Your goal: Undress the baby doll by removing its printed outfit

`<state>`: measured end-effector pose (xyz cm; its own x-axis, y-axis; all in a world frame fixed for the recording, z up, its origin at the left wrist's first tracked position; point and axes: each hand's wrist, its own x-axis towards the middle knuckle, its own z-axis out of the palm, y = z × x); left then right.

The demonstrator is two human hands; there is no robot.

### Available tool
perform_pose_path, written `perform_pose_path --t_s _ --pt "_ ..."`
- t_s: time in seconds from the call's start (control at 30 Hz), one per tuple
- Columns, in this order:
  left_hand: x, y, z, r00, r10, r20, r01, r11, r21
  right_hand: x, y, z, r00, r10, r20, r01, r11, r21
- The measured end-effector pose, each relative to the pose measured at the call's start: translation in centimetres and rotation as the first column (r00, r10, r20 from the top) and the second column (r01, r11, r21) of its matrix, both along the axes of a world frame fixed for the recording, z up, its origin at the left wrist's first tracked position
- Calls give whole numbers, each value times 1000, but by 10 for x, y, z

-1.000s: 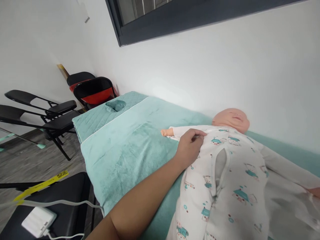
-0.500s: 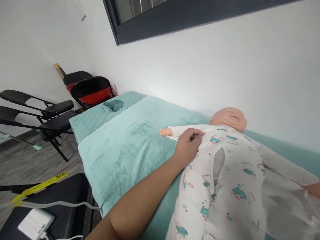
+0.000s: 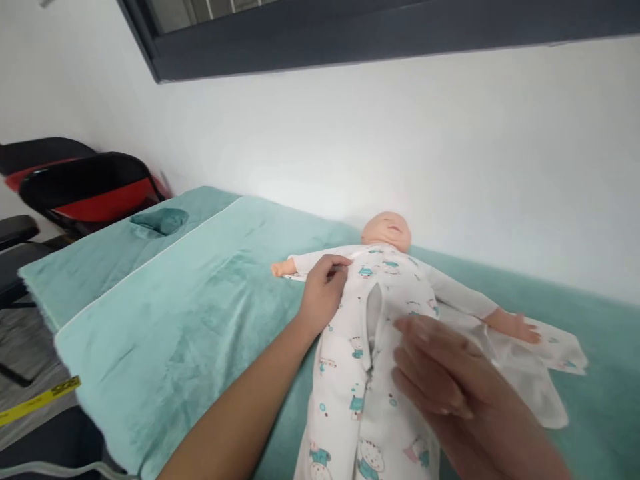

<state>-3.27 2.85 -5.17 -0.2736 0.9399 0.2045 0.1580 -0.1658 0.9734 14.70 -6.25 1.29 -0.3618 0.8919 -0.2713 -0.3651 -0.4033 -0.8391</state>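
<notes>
- The left hand [image 3: 323, 293] is closed narrow. Its thumb and fingertips pinch a fold of the sleepsuit [image 3: 345, 373] at the shoulder, which probably keeps that side of the cloth taut and stops it sliding.
- The doll [image 3: 386, 230] wearing the sleepsuit lies on its back under both hands, head beyond the fingertips and legs toward the wrists. With its arms spread to either side, the whole front of the garment is within reach.
- The right hand [image 3: 440, 373] is spread wide with the fingers stretched out and holds nothing. It lies low over the doll's belly, seemingly pressing the fabric flat (it is blurred, so I cannot be sure it touches).
- The open front slit [image 3: 373, 313] of the sleepsuit gapes between the two hands, just inside the left thumb, likely because the pinch pulls one edge away.
- A loose cloth [image 3: 550, 373], white with the same print, lies outside the right hand under the doll's far arm. It is spread flat where it does not cover the body.
- The teal blanket [image 3: 200, 313] runs out past the left hand and pads the surface under everything.
- Folding chairs [image 3: 85, 187] stand well beyond the left hand by the wall [image 3: 450, 147], and a strip of yellow tape [image 3: 37, 400] shows near the left elbow.
</notes>
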Motion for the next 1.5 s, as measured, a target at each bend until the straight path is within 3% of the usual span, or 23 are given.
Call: perform_pose_path --t_s 0.13,0.3,0.43,0.63,0.77,1.13,1.33,1.5 --pt "0 0 1 1000 -1 -24 1 1000 16 -20 13 15 999 22 -30 -25 997 -73" --pt "1 0 2 997 12 -71 -11 1000 15 -23 11 11 999 47 -2 -47 996 -80" --pt "1 -4 8 989 -1 -146 17 994 111 -22 14 8 999 43 29 -41 998 -56" --pt "3 -30 25 962 -205 -182 251 923 290 -19 22 2 988 -108 108 98 991 91" --pt "5 -42 31 939 -260 -224 325 883 338 -14 28 -2 968 -181 172 151 973 173" --pt "8 -44 29 932 -202 -300 299 897 325 -15 32 -9 944 -207 256 148 962 229" --pt "5 -43 28 880 -172 -442 340 879 335 -16 30 -4 835 -234 497 79 946 313" --pt "4 -44 27 866 -154 -476 330 891 311 -16 29 -4 790 -258 556 23 919 394"
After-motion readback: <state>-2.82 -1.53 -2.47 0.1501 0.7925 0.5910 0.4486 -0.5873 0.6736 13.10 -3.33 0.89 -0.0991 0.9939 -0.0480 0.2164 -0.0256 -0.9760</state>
